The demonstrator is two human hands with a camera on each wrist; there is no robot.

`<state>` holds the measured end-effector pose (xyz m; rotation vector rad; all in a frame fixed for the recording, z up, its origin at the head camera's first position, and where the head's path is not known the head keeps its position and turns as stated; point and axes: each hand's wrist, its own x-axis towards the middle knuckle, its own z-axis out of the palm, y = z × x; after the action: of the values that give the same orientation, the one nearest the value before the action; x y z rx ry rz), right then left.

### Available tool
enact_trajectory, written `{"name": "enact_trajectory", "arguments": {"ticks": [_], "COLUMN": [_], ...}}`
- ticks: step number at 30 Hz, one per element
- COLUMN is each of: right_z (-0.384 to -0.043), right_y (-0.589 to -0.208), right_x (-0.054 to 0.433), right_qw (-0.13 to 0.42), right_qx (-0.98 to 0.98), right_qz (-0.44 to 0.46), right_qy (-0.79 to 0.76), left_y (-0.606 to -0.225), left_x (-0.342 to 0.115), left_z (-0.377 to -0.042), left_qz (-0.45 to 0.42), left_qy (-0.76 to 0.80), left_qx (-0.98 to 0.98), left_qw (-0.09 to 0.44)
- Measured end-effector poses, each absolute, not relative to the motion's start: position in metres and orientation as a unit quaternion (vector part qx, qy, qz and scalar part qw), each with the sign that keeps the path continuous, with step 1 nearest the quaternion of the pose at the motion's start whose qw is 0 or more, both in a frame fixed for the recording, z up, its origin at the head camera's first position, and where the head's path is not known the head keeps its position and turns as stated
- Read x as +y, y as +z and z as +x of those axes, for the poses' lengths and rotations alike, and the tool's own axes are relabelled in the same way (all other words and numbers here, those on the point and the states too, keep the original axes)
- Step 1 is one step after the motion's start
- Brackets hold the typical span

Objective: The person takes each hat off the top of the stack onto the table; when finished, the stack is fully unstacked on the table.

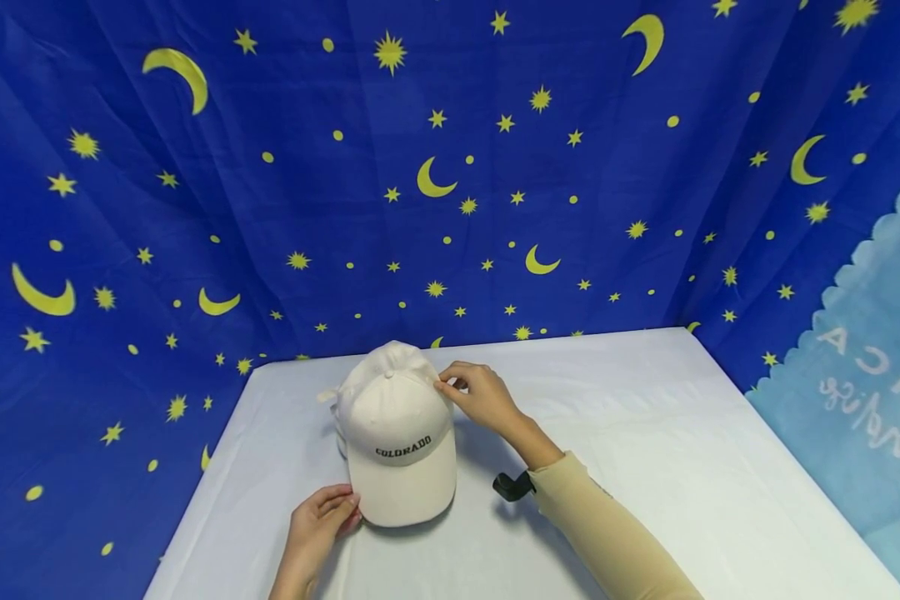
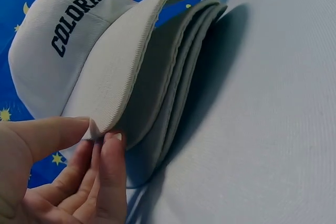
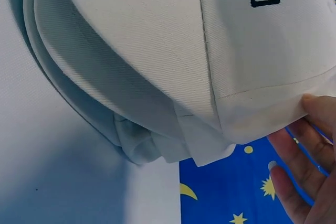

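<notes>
A cream baseball cap (image 1: 397, 417) with COLORADO lettered on its front sits on top of a stack of similar caps. In the left wrist view, several brims (image 2: 181, 72) lie layered below the top one. My left hand (image 1: 318, 525) pinches the corner of the top cap's brim (image 2: 113, 77) between thumb and fingers. At the crown's right side, my right hand (image 1: 487, 396) pinches the lower edge of the cap, its thumb on the outer fabric in the right wrist view. The top brim stands apart from the brims beneath it.
The stack rests on a white-covered table (image 1: 607, 467). A blue curtain (image 1: 480, 225) with yellow moons and stars hangs behind and to the left. Pale blue cloth (image 1: 877, 367) with white lettering hangs at the right. A black strap piece (image 1: 512, 486) juts from the right sleeve.
</notes>
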<state>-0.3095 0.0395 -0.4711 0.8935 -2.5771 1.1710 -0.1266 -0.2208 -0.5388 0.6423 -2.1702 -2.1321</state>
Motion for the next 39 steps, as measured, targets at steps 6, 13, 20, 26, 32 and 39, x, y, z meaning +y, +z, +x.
{"name": "enact_trajectory", "arguments": {"ticks": [6,13,20,26,32,39], "right_z": [-0.31,-0.31,-0.311,-0.312,-0.313,-0.315], "right_y": [-0.468,-0.461,-0.452,-0.446,-0.441,-0.431], "right_x": [0.041,0.043,0.047,0.051,0.058,0.068], "right_qw": [0.089,0.088,0.099,0.105,0.121,0.144], "right_qx": [-0.858,-0.855,-0.854,-0.858,-0.854,-0.844], "right_qz": [0.303,0.298,0.293,0.288,0.287,0.285], "right_qy": [0.406,0.414,0.418,0.411,0.416,0.43], "left_y": [-0.534,-0.529,-0.521,-0.513,-0.509,-0.502], "left_x": [-0.221,-0.22,-0.216,-0.213,-0.209,-0.202], "left_z": [-0.126,-0.129,-0.132,-0.135,-0.138,-0.141], "left_qz": [0.192,0.177,0.166,0.174,0.171,0.143], "left_qy": [-0.708,-0.719,-0.722,-0.723,-0.731,-0.75], "left_qx": [-0.679,-0.672,-0.67,-0.667,-0.659,-0.645], "left_qw": [0.015,0.027,0.038,0.042,0.039,0.042]}}
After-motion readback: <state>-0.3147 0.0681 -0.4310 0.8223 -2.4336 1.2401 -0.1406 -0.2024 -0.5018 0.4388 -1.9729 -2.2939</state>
